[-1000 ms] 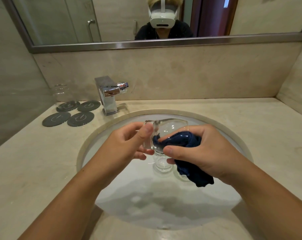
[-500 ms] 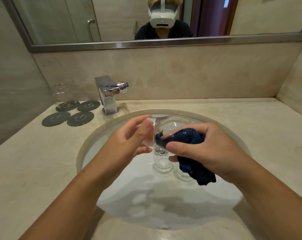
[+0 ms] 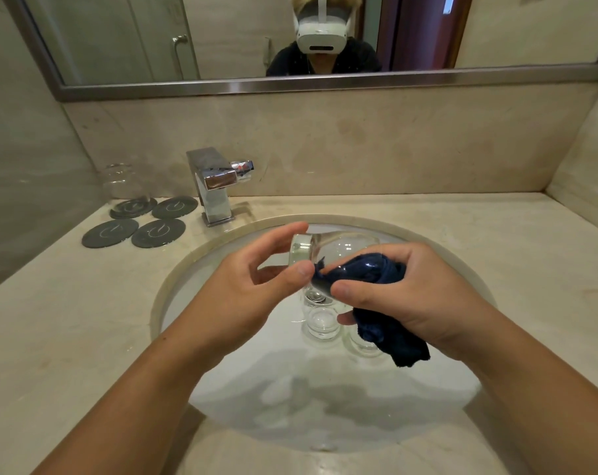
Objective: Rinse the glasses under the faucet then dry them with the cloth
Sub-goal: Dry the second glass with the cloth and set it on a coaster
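Above the sink basin [image 3: 222, 399] I hold a clear glass [image 3: 328, 248] on its side, its thick base pointing left. My left hand [image 3: 253, 286] pinches that base between thumb and fingers. My right hand [image 3: 403, 296] grips a dark blue cloth [image 3: 376, 279] and pushes part of it into the glass's mouth; the cloth's tail hangs below my palm. Two more clear glasses [image 3: 321, 323] [image 3: 362, 344] stand in the basin under my hands. Another glass [image 3: 121, 181] stands on a coaster at the back left. The chrome faucet [image 3: 215, 183] shows no running water.
Several dark round coasters [image 3: 133, 222] lie on the marble counter [image 3: 496, 269] left of the faucet. A mirror [image 3: 290, 39] runs along the back wall. Walls close in the counter on the left and right.
The held glass has tilted and turned so its base now points left. My left fingers have shifted onto the base while my right hand worked the cloth further into the glass.
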